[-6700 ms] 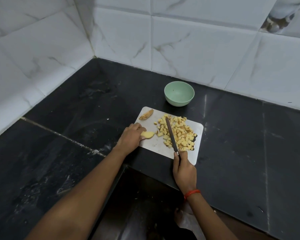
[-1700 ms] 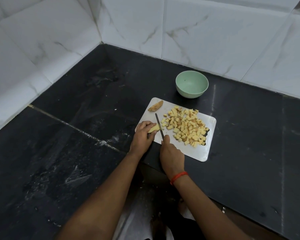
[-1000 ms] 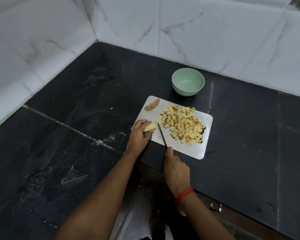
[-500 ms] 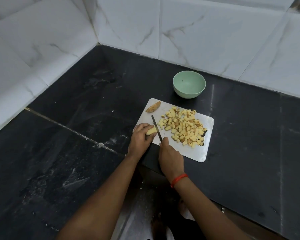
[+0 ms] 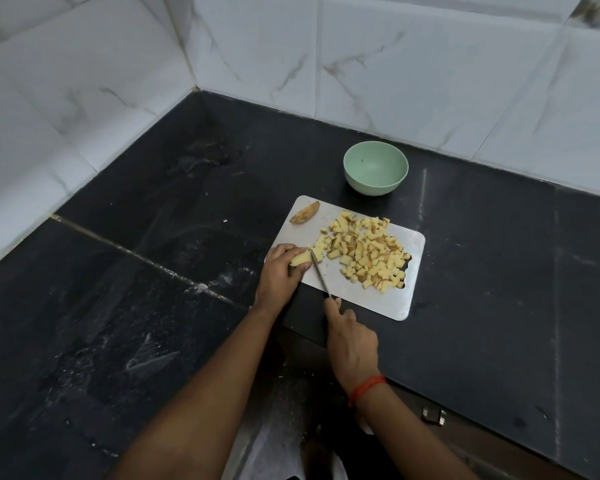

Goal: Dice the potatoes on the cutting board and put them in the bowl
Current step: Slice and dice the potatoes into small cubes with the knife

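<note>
Loosely heaped pale potato cubes (image 5: pixel 368 252), smooth round green bowl (image 5: pixel 374 187)

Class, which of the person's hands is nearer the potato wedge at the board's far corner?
Left. The left hand holds a potato piece near the wedge; the right hand, gripping the knife, sits farther back, off the board at its near edge.

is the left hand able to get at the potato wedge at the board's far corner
Probably yes: the potato wedge lies uncovered beyond the left hand, nothing between them. But that hand grips the potato piece beside the knife, so it must let go first.
</note>
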